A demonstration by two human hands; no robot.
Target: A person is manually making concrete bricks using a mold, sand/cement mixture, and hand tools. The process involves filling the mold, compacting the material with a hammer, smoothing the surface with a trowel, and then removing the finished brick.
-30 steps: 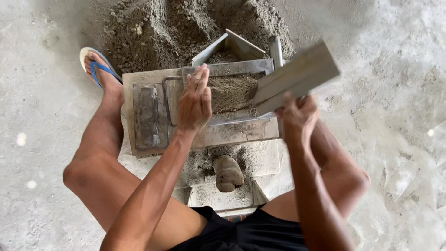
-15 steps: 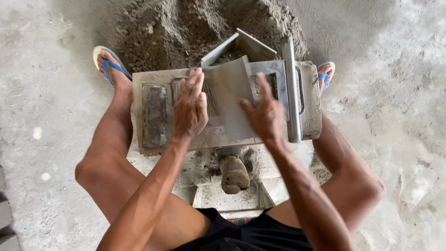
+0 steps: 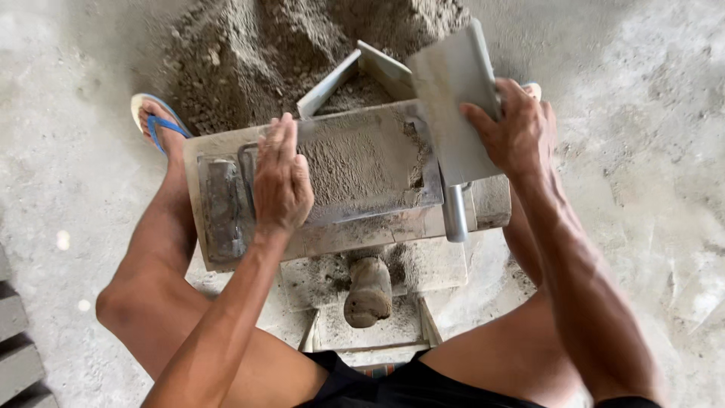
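Observation:
A grey metal block mould (image 3: 226, 242) sits between my legs, its cavity filled with a damp sand-cement mix (image 3: 355, 162). My left hand (image 3: 281, 175) lies flat, fingers together, on the left edge of the fill, pressing down. My right hand (image 3: 513, 132) grips a flat grey metal plate (image 3: 453, 98) and holds it tilted up at the mould's right side. A metal tube handle (image 3: 455, 213) sticks out below the plate. A stubby wooden handle (image 3: 368, 293) lies on the base under the mould.
A heap of grey sand-cement mix (image 3: 302, 45) lies just behind the mould, with an angled metal scoop-like piece (image 3: 355, 72) stuck in it. My feet wear blue flip-flops (image 3: 151, 121). Finished grey blocks (image 3: 19, 347) stand at the lower left on the concrete floor.
My right hand laid the plate flat over the mould, then lifted it back up to the right, uncovering the flattened mix. My left hand stayed on the mould's left part.

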